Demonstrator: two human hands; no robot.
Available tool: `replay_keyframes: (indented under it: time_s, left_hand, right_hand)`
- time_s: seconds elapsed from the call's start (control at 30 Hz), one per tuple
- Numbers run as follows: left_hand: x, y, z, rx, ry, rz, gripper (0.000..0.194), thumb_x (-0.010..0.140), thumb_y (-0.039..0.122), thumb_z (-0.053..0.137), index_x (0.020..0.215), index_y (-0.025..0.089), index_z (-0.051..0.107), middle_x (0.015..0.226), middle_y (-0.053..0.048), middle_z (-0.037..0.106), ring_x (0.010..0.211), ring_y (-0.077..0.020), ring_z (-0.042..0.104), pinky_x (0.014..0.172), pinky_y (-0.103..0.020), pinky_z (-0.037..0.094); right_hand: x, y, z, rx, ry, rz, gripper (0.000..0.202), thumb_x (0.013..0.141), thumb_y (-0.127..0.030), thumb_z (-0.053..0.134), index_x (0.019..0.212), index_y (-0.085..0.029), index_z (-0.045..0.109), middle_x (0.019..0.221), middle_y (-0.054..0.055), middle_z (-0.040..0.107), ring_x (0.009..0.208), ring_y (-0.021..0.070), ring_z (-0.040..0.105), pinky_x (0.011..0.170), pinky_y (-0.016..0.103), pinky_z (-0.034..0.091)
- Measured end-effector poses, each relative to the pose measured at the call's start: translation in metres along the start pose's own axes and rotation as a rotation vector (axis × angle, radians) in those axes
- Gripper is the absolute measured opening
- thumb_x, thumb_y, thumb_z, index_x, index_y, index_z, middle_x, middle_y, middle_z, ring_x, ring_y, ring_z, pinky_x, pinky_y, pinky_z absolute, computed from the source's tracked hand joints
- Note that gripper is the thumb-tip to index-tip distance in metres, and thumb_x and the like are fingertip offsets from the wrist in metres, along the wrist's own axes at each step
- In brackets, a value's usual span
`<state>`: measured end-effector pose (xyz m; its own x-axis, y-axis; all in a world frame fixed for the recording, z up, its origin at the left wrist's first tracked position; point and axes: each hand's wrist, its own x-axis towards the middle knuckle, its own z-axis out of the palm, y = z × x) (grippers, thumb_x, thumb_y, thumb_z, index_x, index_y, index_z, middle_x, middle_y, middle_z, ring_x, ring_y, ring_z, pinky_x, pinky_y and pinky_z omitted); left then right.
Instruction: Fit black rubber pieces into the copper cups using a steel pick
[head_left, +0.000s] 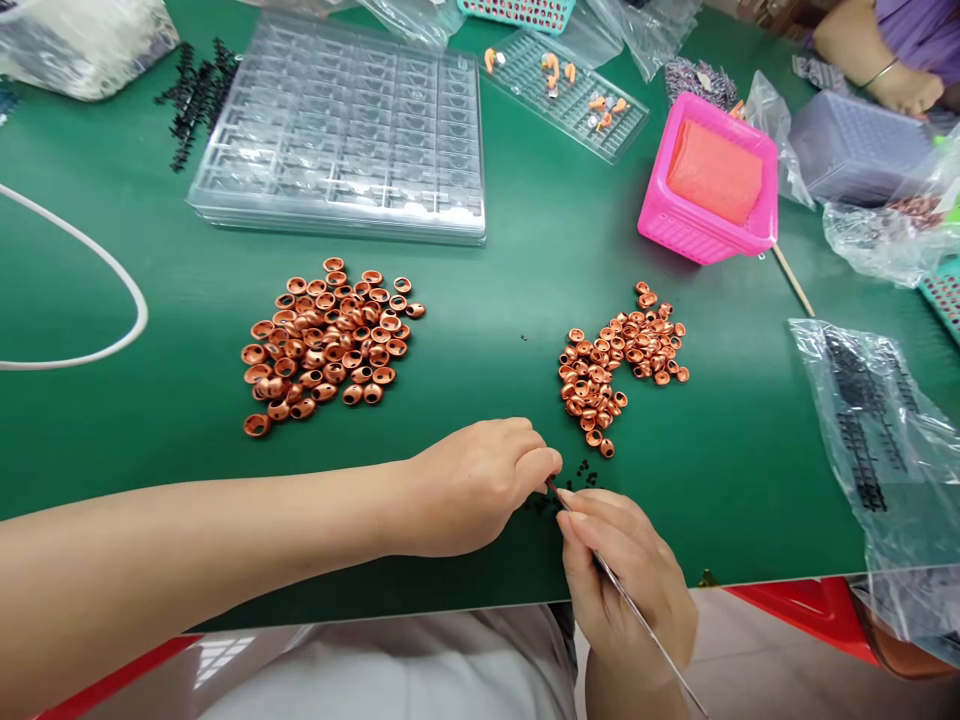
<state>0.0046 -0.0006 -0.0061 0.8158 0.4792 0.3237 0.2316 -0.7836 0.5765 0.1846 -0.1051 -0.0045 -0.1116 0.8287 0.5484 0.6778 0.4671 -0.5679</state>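
My right hand (630, 580) pinches a thin metal rod-shaped tool (637, 610) like a pen, its tip pointing up and left. The tip meets the fingers of my left hand (480, 485), which are closed in a pinch; whatever they hold is mostly hidden behind the fingertips. Small black bits (586, 472) lie scattered on the table around both hands. Beyond my hands sits a pile of small copper-coloured, cup-shaped pieces with holes (592, 380). Farther left is a larger pile of similar copper-coloured pieces (330, 335).
Stacked clear plastic trays (345, 130) stand at the back, beside a tray with orange parts (562, 90). A pink basket (705, 240) holds a folded orange cloth. A plastic bag of black parts (870, 420) overhangs the right edge. Another person's hand (904, 88) rests at top right.
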Motion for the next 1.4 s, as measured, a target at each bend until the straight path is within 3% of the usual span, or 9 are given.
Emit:
replay_keyframes:
  time_s: [0.23, 0.7, 1.1, 1.4]
  left_hand:
    - [0.0045, 0.0021, -0.0043, -0.112, 0.024, -0.072, 0.015, 0.098, 0.012, 0.046, 0.093, 0.011, 0.060, 0.078, -0.006, 0.064, 0.071, -0.0159, 0.053, 0.064, -0.027, 0.046]
    - [0.0051, 0.0024, -0.0067, -0.153, 0.019, -0.088, 0.015, 0.099, 0.014, 0.045, 0.094, 0.012, 0.060, 0.080, -0.005, 0.065, 0.071, -0.0151, 0.055, 0.065, -0.026, 0.047]
    - [0.0043, 0.0033, -0.0051, -0.076, 0.035, -0.031, 0.017, 0.096, 0.009, 0.044, 0.091, 0.008, 0.060, 0.077, -0.008, 0.063, 0.069, -0.0168, 0.052, 0.062, -0.027, 0.045]
    - [0.0026, 0.0023, -0.0040, -0.056, 0.014, -0.040, 0.016, 0.095, 0.008, 0.043, 0.093, 0.011, 0.059, 0.077, -0.007, 0.063, 0.069, -0.0171, 0.052, 0.062, -0.027, 0.045]
  right_hand:
    - [0.0046, -0.0021, 0.0024, 0.035, 0.084, 0.058, 0.035, 0.077, 0.004, 0.067, 0.105, -0.017, 0.062, 0.095, 0.006, 0.073, 0.086, 0.0173, 0.071, 0.075, 0.036, 0.063]
    - [0.0032, -0.0041, 0.0057, 0.086, 0.146, 0.128, 0.031, 0.079, 0.001, 0.065, 0.102, -0.020, 0.063, 0.092, 0.005, 0.074, 0.083, 0.0180, 0.071, 0.071, 0.036, 0.062]
    - [-0.0001, -0.0027, 0.0040, 0.065, 0.125, 0.071, 0.035, 0.078, 0.004, 0.067, 0.106, -0.017, 0.064, 0.097, 0.007, 0.074, 0.087, 0.0189, 0.072, 0.073, 0.037, 0.064]
    - [0.0005, 0.0002, -0.0019, 0.029, 0.006, 0.024, 0.038, 0.079, 0.002, 0.068, 0.111, -0.018, 0.062, 0.102, 0.008, 0.073, 0.093, 0.0192, 0.071, 0.076, 0.038, 0.065]
